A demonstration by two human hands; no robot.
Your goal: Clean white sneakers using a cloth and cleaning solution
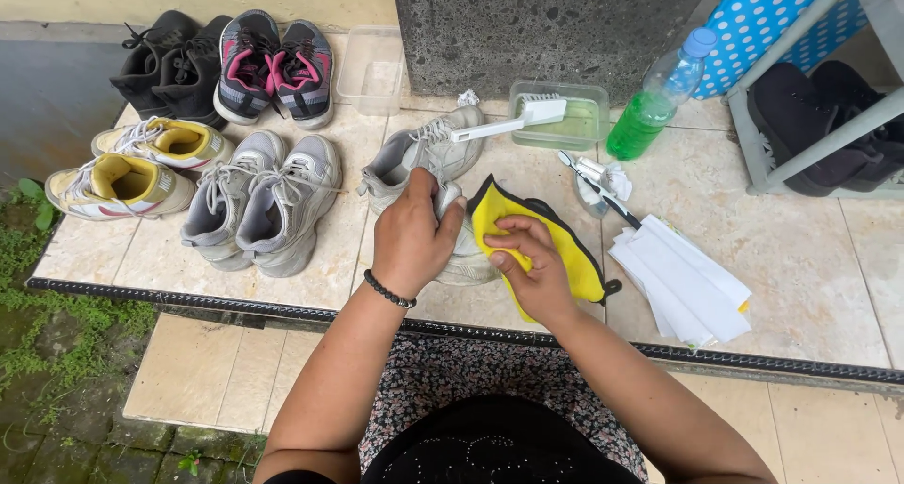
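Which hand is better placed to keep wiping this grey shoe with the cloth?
The right hand: it already grips the yellow cloth against the grey shoe. The left hand is busy clasping the shoe, steadying it.

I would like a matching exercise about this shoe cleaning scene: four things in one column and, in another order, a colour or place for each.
Things:
1. cloth
2. plastic bottle
3. brush
4. black shoes

Places or colours:
A. far left corner of the tiled step
B. yellow, under the right hand
C. holds green liquid, has a blue cap
D. white, lying across the rim of a clear tub

Pairs: 1-B, 2-C, 3-D, 4-A.

The left hand holds a grey sneaker.
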